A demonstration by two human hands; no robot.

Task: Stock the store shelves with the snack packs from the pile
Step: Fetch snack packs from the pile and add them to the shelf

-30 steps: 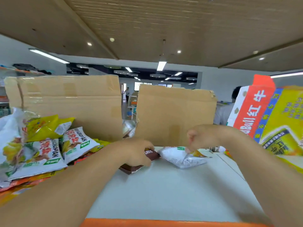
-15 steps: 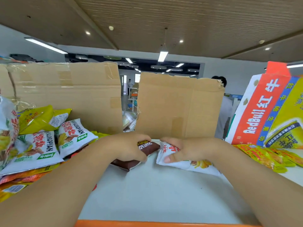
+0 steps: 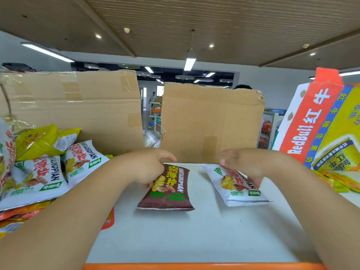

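- nearest, along the bottom of the frame, runs the orange front edge point(image 3: 194, 266) of a white shelf board point(image 3: 194, 236).
- just beyond, at centre frame, the brown snack pack point(image 3: 167, 193) lies flat on the board, print up. its long axis runs near to far, leaning slightly right at the far end, with a crimped seal toward the camera.
- right of it and apart from it, the white snack pack point(image 3: 236, 185) also lies print up. its long axis slants from upper left to lower right of the frame, and the nearer seal points at the lower right.
- the left hand point(image 3: 148, 168) grips the brown pack's far left corner, fingers curled over its top edge.
- the right hand point(image 3: 245, 162) holds the white pack's far right side, fingers bent down onto it. i cannot tell where the thumb sits.
- as i judge it, both packs are light, puffed and soft, with slick film and brittle chips inside. they are best taken by a flat seal or by both long edges, lightly, never squeezed in the middle.
- at the left of the frame the pile point(image 3: 39, 172) of white, yellow and orange packs lies against a cardboard box point(image 3: 78, 108).
- further back a second cardboard box point(image 3: 210, 121) stands at centre and a red bull carton point(image 3: 315, 121) at the right, with yellow packs point(image 3: 339, 181) at its foot.
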